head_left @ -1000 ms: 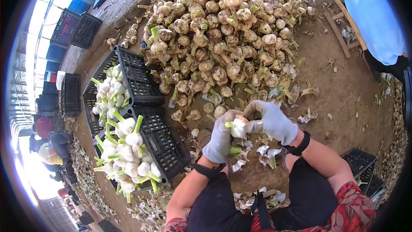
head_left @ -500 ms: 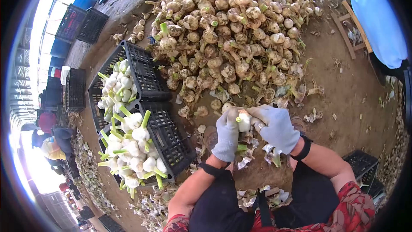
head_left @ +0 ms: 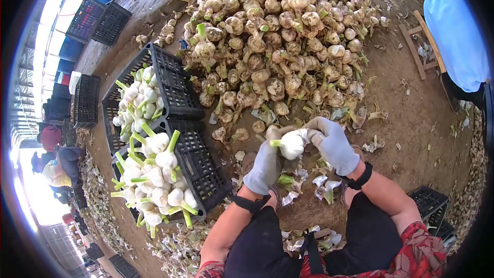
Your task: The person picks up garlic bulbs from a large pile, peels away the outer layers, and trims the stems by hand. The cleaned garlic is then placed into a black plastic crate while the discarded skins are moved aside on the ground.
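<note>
A white garlic bulb point(head_left: 293, 145) with a short green stem is held between my gloved hands, above the dirt floor. My left hand point(head_left: 265, 163) is closed around its stem side, the stem pointing left across the fingers. From the other side, my right hand point(head_left: 332, 145) pinches at the bulb's right end, its fingertips bent against it; whether loose skin is between them I cannot make out. Just beyond lies a big pile of unpeeled, dirt-covered garlic point(head_left: 272, 51). To the left, a black crate point(head_left: 198, 159) is heaped with clean white bulbs with green stems.
Behind that crate stands another black crate point(head_left: 177, 85) with white bulbs. Garlic peelings point(head_left: 324, 188) litter the ground between my legs. A person in a light blue shirt point(head_left: 458, 36) sits at the right, near a wooden frame point(head_left: 419, 46). Another crate point(head_left: 429, 203) stands at lower right.
The bulb has turned so that more of its white side shows, its stem now pointing left. My left hand has shifted slightly left and down; my right hand has moved slightly up.
</note>
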### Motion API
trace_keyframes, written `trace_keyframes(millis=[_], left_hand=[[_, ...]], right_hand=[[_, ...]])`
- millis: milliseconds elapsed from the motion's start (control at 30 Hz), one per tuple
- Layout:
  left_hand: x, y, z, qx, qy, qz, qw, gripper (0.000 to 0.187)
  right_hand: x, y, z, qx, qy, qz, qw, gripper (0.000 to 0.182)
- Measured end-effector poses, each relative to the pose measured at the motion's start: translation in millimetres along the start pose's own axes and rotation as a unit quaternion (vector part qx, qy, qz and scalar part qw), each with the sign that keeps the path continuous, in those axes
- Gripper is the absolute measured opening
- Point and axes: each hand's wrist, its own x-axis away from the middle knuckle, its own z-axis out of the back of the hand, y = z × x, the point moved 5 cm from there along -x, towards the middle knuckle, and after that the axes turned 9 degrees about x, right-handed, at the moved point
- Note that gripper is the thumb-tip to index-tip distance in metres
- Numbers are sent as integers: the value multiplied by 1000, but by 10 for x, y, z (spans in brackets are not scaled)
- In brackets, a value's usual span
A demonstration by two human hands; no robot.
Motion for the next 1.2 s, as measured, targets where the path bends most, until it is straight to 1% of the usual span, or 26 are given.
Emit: trace_keyframes(millis=[67, 133, 167, 200, 233, 267, 300, 333, 367, 433, 467, 500, 567, 633, 667, 700, 733, 767, 800, 833, 867, 900, 1000, 1067, 1167, 1200], left_hand=[[-16, 15, -19, 113, -52, -1, 992, 74], [20, 44, -80, 183, -88, -31, 979, 78], [25, 57, -105, 182, -90, -39, 978, 79], [27, 68, -126, 181, -91, -45, 978, 79], [22, 62, -148, 180, -93, -52, 978, 80], [-16, 26, -118, 138, -71, -89, 984, 70], [-51, -29, -33, 64, -37, -76, 994, 68], [-83, -86, 58, -10, -3, -62, 998, 66], [-91, -110, 98, -84, 31, -47, 995, 65], [-88, -114, 60, 71, 24, -17, 997, 51], [-77, -91, 28, 147, 21, -2, 989, 45], [-72, -74, 11, 222, 18, 12, 975, 38], [-105, -26, -18, 313, -43, 25, 948, 34], [-114, 47, -78, 377, -134, 23, 916, 35], [-142, 42, 17, 372, -98, 9, 923, 38], [-152, 37, 84, 377, -70, -4, 924, 38], [-156, 23, 143, 381, -41, -15, 923, 38], [-152, 3, 194, 384, -10, -24, 923, 38], [-160, -7, 208, 383, -3, -24, 924, 36], [-171, -3, 166, 395, -41, -13, 918, 35], [-181, 6, 120, 407, -78, -1, 910, 34], [-186, 11, 77, 419, -113, 12, 901, 34], [-173, -30, 23, 416, -93, 48, 903, 35], [-226, -69, -1, 379, -108, 37, 918, 37], [-249, -124, 24, 370, -98, 62, 922, 38], [-235, -101, -11, 337, -20, 41, 940, 35]], right_hand=[[138, -168, 7, -78, -28, -8, 996, 15], [195, -292, 1, 70, 6, 172, 983, 15], [238, -343, -26, 143, 25, 259, 955, 16], [253, -352, -55, 168, 55, 290, 940, 15], [276, -354, -82, 198, 44, 306, 930, 14], [299, -351, -99, 228, 34, 322, 918, 13], [325, -342, -114, 259, 23, 336, 905, 12], [353, -304, -164, 262, -38, 338, 903, 13], [349, -270, -138, 201, -67, 301, 930, 13], [338, -269, -33, 78, -124, 225, 963, 13], [299, -284, 138, -60, -130, 90, 986, 12], [311, -358, 312, -153, -91, -10, 984, 13], [333, -412, 608, -109, -84, 86, 987, 16], [526, -661, 713, -176, -168, 205, 948, 18], [658, -850, 648, -218, -253, 244, 911, 21], [769, -979, 621, -111, -303, 319, 891, 22], [891, -1272, 572, 67, -336, 356, 869, 19], [1015, -1562, 540, 259, -294, 379, 838, 15], [1087, -1710, 458, 381, -235, 377, 811, 28], [1209, -1800, 415, 464, -116, 398, 783, 29], [1333, -1990, 396, 487, 40, 418, 765, 30], [1414, -2052, 395, 490, 74, 422, 759, 30], [1444, -1980, 453, 470, 23, 440, 765, 32], [1450, -1940, 527, 464, 8, 438, 770, 32], [1440, -1926, 559, 458, -6, 441, 772, 34], [1403, -1946, 545, 455, -8, 442, 773, 34]])
